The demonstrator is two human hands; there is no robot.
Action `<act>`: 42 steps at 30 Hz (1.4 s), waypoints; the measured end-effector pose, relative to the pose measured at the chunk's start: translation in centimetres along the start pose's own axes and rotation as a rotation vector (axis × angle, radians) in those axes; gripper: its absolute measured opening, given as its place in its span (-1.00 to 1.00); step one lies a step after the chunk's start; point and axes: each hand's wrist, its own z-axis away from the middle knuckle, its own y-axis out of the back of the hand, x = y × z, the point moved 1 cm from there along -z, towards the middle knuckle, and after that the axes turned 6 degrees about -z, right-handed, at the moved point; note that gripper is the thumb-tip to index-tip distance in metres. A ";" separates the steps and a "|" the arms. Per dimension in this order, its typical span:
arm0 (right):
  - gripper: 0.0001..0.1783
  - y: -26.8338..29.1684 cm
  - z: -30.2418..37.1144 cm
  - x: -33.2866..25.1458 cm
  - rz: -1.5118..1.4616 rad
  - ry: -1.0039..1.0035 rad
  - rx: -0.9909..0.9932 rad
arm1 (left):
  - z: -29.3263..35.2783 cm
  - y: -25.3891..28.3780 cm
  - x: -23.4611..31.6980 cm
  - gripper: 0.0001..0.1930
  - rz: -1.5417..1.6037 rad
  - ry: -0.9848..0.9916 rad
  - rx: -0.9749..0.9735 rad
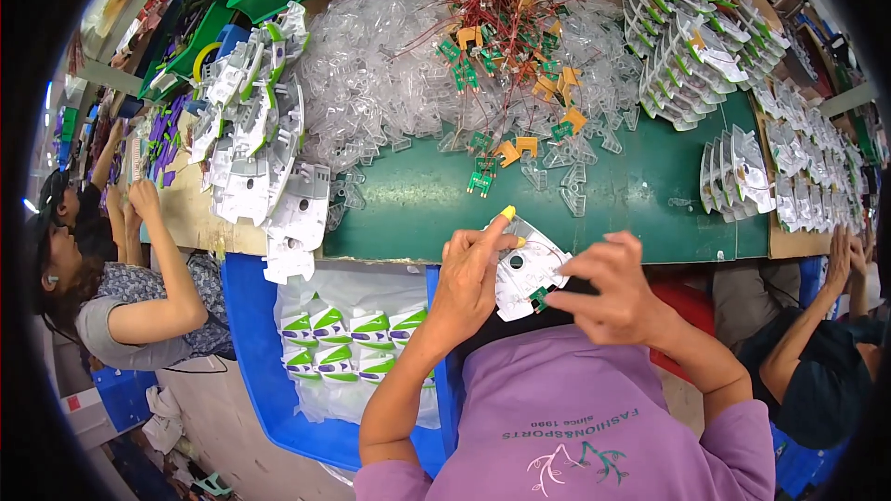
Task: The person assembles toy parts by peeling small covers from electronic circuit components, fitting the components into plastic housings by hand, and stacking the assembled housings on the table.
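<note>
My left hand (467,280) grips a white plastic shell half (513,288) in front of my lap, at the table's near edge. Yellow covers sit on two of its fingertips. The shell has a round dark hole, and a thin reddish wire runs along its inside. On its lower right part lies a small green circuit board (538,298). Close beside that board is my right hand (614,292), slightly blurred, its thumb and forefinger apart with nothing visible between them. Whether the thumb touches the board is hard to tell.
Clear plastic parts (371,65) cover the green table (408,209), topped by wired boards (483,172). White-green shells stand stacked left (264,139) and right (682,56). A blue bin (255,353) at my left holds white-green pieces (353,339). Co-workers sit on both sides.
</note>
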 end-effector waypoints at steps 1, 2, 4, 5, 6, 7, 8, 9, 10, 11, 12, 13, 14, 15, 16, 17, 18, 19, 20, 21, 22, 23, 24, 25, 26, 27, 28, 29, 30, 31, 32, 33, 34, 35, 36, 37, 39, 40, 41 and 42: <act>-0.65 -0.1 -0.2 -0.5 0.054 0.127 -0.102 | 0.0 0.0 0.0 -0.48 -0.001 -0.003 -0.005; -0.72 -1.2 0.5 -0.2 0.103 0.140 -0.117 | 0.1 -0.1 0.0 -0.49 -0.008 -0.008 0.009; -0.72 -1.8 0.4 0.2 0.088 0.164 -0.083 | 0.2 -0.2 -0.1 -0.49 -0.020 -0.011 0.026; -0.73 -1.9 0.3 0.2 0.075 0.189 -0.053 | 0.2 -0.3 -0.1 -0.46 -0.023 -0.013 0.033; -0.74 -1.7 0.0 -0.1 0.006 0.119 -0.020 | 0.3 -0.4 0.0 -0.42 -0.026 -0.013 0.039; -0.74 -2.0 0.0 -0.4 0.002 0.120 -0.020 | 0.3 -0.6 0.2 -0.42 -0.029 -0.009 0.039; -0.75 -2.5 0.1 -0.6 -0.082 0.004 0.028 | 0.4 -0.7 0.5 -0.46 -0.046 0.014 0.047; -0.75 -2.9 0.2 -1.0 -0.159 -0.116 0.079 | 0.4 -0.8 0.7 -0.49 -0.060 0.031 0.052; -0.78 -3.9 0.2 -1.2 -0.158 -0.143 0.116 | 0.5 -0.9 0.7 -0.49 -0.060 0.031 0.052; -0.78 -4.8 0.1 -1.5 -0.156 -0.143 0.116 | 0.6 -1.1 0.5 -0.45 -0.061 0.030 0.081; -0.79 -5.6 0.0 -1.8 -0.081 -0.168 0.151 | 0.7 -1.2 0.5 -0.40 -0.062 0.032 0.109; -0.81 -6.2 0.2 -2.0 -0.005 -0.192 0.184 | 0.7 -1.4 0.5 -0.40 -0.060 0.033 0.109; -0.77 -6.7 0.6 -2.0 0.019 -0.180 0.179 | 0.6 -1.4 0.7 -0.39 -0.065 0.029 0.106; -0.77 -6.7 0.5 -2.3 0.014 -0.179 0.175 | 0.8 -1.3 0.7 -0.38 -0.073 0.032 0.104; -0.71 -6.2 0.4 -2.7 0.013 -0.176 0.182 | 0.9 -1.1 0.6 -0.38 -0.074 0.037 0.106; -0.65 -5.6 0.1 -3.1 0.014 -0.172 0.189 | 0.9 -1.0 0.4 -0.42 -0.070 0.039 0.097; -0.54 -4.4 -0.2 -3.0 0.034 -0.121 0.185 | 0.8 -0.9 0.3 -0.46 -0.064 0.037 0.087; -0.54 -3.9 0.1 -2.3 0.036 -0.121 0.183 | 0.8 -0.9 0.4 -0.46 -0.061 0.037 0.089; -0.55 -3.3 0.7 -1.5 0.025 -0.152 0.225 | 0.7 -0.8 0.5 -0.47 -0.053 0.049 0.081; -0.55 -2.7 1.1 -0.7 0.026 -0.189 0.272 | 0.4 -0.9 0.5 -0.48 -0.037 0.052 0.068; -0.60 -2.0 1.1 0.1 0.122 -0.214 0.303 | 0.3 -1.1 0.5 -0.48 -0.025 0.035 0.066; -0.60 -2.1 1.4 0.3 0.146 -0.219 0.311 | 0.6 -1.3 0.4 -0.49 -0.034 0.035 0.087; -0.64 -2.5 1.6 0.7 0.115 -0.306 0.220 | 0.5 -1.5 0.4 -0.50 -0.032 0.019 0.106; -0.68 -2.9 1.9 1.4 0.093 -0.405 0.137 | 0.6 -1.6 0.1 -0.50 -0.068 0.053 0.072; -0.71 -3.6 1.8 1.4 0.053 -0.368 0.170 | 0.7 -1.4 -0.1 -0.50 -0.103 0.073 0.040; -0.73 -4.2 1.8 1.4 0.015 -0.330 0.202 | 0.7 -1.2 0.1 -0.51 -0.114 0.093 0.025; -0.74 -4.2 1.9 1.3 -0.048 -0.340 0.222 | 0.5 -0.9 0.6 -0.53 -0.078 0.063 0.068; -0.75 -3.9 2.0 1.5 -0.128 -0.338 0.241 | 0.3 -0.3 1.7 -0.56 -0.097 0.030 0.128; -0.75 -2.4 2.4 1.7 -0.094 -0.338 0.265 | 0.0 0.3 2.8 -0.59 -0.117 0.002 0.194; -0.74 -0.7 3.0 1.7 -0.034 -0.362 0.325 | -0.5 0.7 3.5 -0.59 -0.107 -0.025 0.194; -0.74 1.2 3.7 1.6 0.023 -0.385 0.384 | -1.0 1.1 4.3 -0.61 -0.140 -0.107 0.218; -0.76 3.5 4.3 1.7 0.085 -0.407 0.489 | -1.3 1.3 4.8 -0.64 -0.179 -0.180 0.244; -0.77 5.7 5.2 2.2 0.201 -0.444 0.584 | -1.9 1.1 5.5 -0.66 -0.145 -0.184 0.237; -0.77 7.2 6.3 3.1 0.184 -0.555 0.733 | -2.2 0.6 6.0 -0.66 -0.145 -0.193 0.237; -0.78 9.0 6.9 3.9 0.117 -0.631 0.872 | -2.5 0.1 6.5 -0.66 -0.087 -0.208 0.187; -0.81 10.9 8.2 5.5 0.139 -0.709 0.905 | -2.8 -0.5 7.1 -0.66 -0.028 -0.224 0.136; -0.84 13.6 8.2 7.4 0.058 -0.691 1.075 | -3.1 -1.8 8.0 -0.64 -0.016 -0.276 0.077; -0.84 14.4 8.5 8.6 0.016 -0.689 1.106 | -3.2 -2.4 8.3 -0.64 -0.013 -0.293 0.042; -0.84 14.8 9.1 9.8 -0.028 -0.687 1.135 | -3.2 -2.9 8.5 -0.64 -0.010 -0.309 0.007; -0.84 14.8 9.4 10.8 -0.027 -0.685 1.141 | -3.3 -3.2 8.6 -0.64 -0.012 -0.315 0.006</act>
